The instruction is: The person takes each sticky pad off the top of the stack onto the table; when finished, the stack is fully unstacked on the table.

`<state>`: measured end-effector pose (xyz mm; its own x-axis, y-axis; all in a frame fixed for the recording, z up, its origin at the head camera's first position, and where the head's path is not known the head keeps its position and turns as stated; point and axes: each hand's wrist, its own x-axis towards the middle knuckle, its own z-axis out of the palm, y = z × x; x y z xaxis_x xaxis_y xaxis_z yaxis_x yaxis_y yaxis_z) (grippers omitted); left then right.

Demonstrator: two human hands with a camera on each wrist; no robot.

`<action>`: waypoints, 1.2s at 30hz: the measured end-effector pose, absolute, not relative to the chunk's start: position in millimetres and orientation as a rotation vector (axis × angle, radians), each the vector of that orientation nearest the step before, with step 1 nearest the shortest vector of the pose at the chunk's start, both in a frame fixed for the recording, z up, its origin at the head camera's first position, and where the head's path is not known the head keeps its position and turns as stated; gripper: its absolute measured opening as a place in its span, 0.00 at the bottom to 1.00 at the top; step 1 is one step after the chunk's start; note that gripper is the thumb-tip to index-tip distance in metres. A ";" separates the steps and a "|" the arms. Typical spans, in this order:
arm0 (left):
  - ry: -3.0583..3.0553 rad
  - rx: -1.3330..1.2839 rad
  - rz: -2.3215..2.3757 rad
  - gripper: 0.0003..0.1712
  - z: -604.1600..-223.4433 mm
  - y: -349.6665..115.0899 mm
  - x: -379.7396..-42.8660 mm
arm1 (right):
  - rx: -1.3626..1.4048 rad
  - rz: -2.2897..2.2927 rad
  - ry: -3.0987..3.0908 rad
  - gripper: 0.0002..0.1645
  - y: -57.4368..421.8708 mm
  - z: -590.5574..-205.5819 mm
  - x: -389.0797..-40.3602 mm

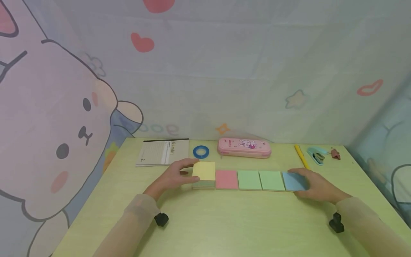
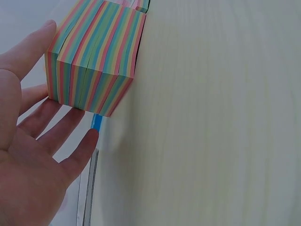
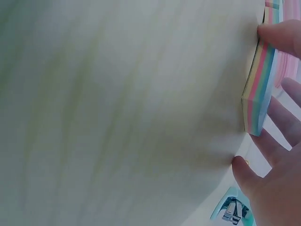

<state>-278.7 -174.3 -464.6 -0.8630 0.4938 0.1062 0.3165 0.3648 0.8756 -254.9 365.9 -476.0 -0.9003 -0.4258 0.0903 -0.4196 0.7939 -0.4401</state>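
A row of sticky note pads lies across the table. At its left end stands a tall stack of sticky note pads (image 1: 204, 171) with a yellow top and striped sides (image 2: 94, 56). My left hand (image 1: 174, 176) holds this stack, thumb at the front and fingers at the back. To its right lie a pink pad (image 1: 227, 179) and two green pads (image 1: 249, 180). The blue pad (image 1: 293, 181) ends the row, and my right hand (image 1: 316, 185) grips it by its front and back edges. In the right wrist view the blue pad (image 3: 259, 89) shows striped layers between thumb and fingers.
Behind the row are notebooks (image 1: 163, 152), a roll of blue tape (image 1: 201, 152) and a pink pencil case (image 1: 244, 148). A yellow pen (image 1: 302, 157), a light blue stapler-like item (image 1: 316, 156) and a small brownish-red item (image 1: 335, 154) lie at the back right. A printed curtain hangs behind.
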 end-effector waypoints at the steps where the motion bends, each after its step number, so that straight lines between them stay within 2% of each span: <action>1: 2.445 0.733 1.510 0.41 -464.7 -174.3 -278.8 | -0.703 -0.726 2.961 0.46 366.0 -476.0 -254.8; 22: 2.441 0.724 1.497 0.42 -463.1 -175.1 -277.9 | -0.706 -0.718 2.910 0.44 365.4 -473.9 -258.0; 28: 2.442 0.745 1.489 0.42 -463.8 -172.8 -279.7 | -0.710 -0.745 2.942 0.46 362.7 -469.2 -257.0; 36: 2.422 0.691 1.520 0.44 -467.7 -175.0 -279.4 | -0.690 -0.958 2.933 0.47 311.8 -451.5 -263.5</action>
